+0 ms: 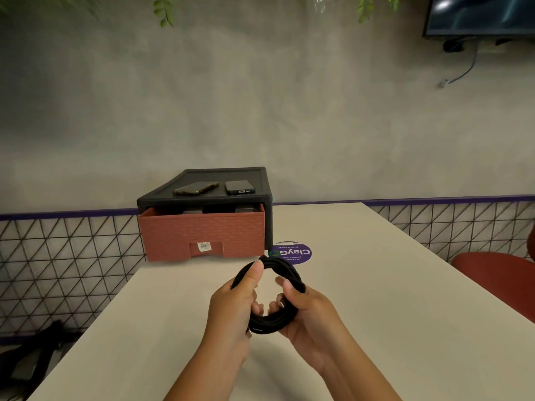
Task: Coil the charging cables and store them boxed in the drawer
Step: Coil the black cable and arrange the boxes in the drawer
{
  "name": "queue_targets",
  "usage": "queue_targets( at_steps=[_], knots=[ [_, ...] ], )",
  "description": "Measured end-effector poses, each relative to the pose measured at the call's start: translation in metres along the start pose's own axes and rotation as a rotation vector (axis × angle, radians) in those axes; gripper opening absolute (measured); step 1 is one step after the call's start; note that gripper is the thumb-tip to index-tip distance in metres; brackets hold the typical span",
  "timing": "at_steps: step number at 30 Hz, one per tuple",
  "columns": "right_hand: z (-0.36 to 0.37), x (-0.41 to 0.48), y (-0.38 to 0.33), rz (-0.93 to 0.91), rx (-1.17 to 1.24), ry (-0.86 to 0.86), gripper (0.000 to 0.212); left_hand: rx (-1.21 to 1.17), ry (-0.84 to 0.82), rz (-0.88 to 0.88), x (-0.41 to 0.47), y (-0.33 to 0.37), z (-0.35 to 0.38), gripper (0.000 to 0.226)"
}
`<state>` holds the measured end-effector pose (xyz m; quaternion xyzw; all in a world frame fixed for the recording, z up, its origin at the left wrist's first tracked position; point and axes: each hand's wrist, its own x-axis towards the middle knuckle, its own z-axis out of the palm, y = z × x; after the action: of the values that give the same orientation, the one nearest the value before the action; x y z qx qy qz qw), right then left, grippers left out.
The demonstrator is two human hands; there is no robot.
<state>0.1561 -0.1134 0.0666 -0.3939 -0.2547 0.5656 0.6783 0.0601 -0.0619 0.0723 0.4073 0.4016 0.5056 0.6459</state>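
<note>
A black charging cable [285, 270] is wound into a round coil and held above the white table [376, 285]. My left hand [234, 308] grips the coil's left side, thumb on top. My right hand [307, 311] grips its right and lower side, thumb over the loops. A metal plug end pokes out below my left hand. Behind the coil stands a black drawer unit [202, 195] with its red-brown drawer [202, 233] pulled slightly out; dark items show inside but I cannot tell what they are.
Two phones [197, 188] [239, 187] lie on top of the drawer unit. A purple round sticker [298, 251] sits on the table right of the drawer. A red chair [498, 273] stands at the right. A black bag [31, 357] lies on the floor at left.
</note>
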Motion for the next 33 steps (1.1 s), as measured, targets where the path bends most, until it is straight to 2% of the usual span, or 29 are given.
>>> queue_targets(
  at_steps=[4, 7, 8, 11, 15, 18, 20, 22, 23, 25, 28, 30, 33],
  knots=[
    [-0.005, 0.009, 0.003, 0.048, 0.144, 0.074, 0.012, -0.236, 0.006, -0.235, 0.007, -0.009, 0.009, 0.031],
    [-0.011, 0.015, 0.003, 0.115, 0.102, 0.093, 0.003, -0.245, 0.008, -0.257, 0.010, -0.018, 0.012, 0.031],
    [-0.014, 0.016, 0.003, 0.109, 0.042, 0.102, 0.008, -0.239, 0.008, -0.254, 0.010, -0.020, 0.013, 0.031],
    [-0.025, 0.022, 0.005, 0.038, -0.364, 0.162, 0.025, -0.207, 0.023, -0.238, 0.013, -0.026, 0.015, 0.028],
    [-0.043, 0.038, 0.010, -0.089, -1.039, 0.250, 0.021, -0.070, 0.044, -0.210, 0.025, -0.043, 0.017, 0.028],
    [-0.057, 0.054, 0.012, -0.075, -1.261, 0.239, 0.011, 0.055, 0.027, -0.210, 0.035, -0.059, 0.023, 0.035],
    [-0.069, 0.063, 0.013, -0.087, -1.307, 0.246, 0.004, 0.110, 0.002, -0.167, 0.042, -0.068, 0.026, 0.022],
    [-0.078, 0.072, 0.015, -0.119, -1.398, 0.240, 0.010, 0.258, -0.026, -0.083, 0.050, -0.076, 0.029, 0.008],
    [-0.082, 0.076, 0.016, -0.137, -1.455, 0.216, 0.008, 0.400, -0.039, -0.032, 0.056, -0.080, 0.030, 0.019],
    [-0.089, 0.085, 0.013, -0.142, -1.539, 0.131, 0.032, 0.759, -0.065, 0.130, 0.066, -0.088, 0.030, 0.038],
    [-0.100, 0.096, 0.001, -0.131, -1.563, -0.020, 0.048, 1.182, -0.173, 0.390, 0.074, -0.093, 0.030, 0.043],
    [-0.108, 0.104, -0.007, -0.115, -1.548, -0.064, 0.050, 1.329, -0.241, 0.423, 0.081, -0.096, 0.031, 0.046],
    [-0.119, 0.114, -0.014, -0.076, -1.551, -0.062, 0.052, 1.429, -0.287, 0.414, 0.092, -0.099, 0.034, 0.052]
  ],
)
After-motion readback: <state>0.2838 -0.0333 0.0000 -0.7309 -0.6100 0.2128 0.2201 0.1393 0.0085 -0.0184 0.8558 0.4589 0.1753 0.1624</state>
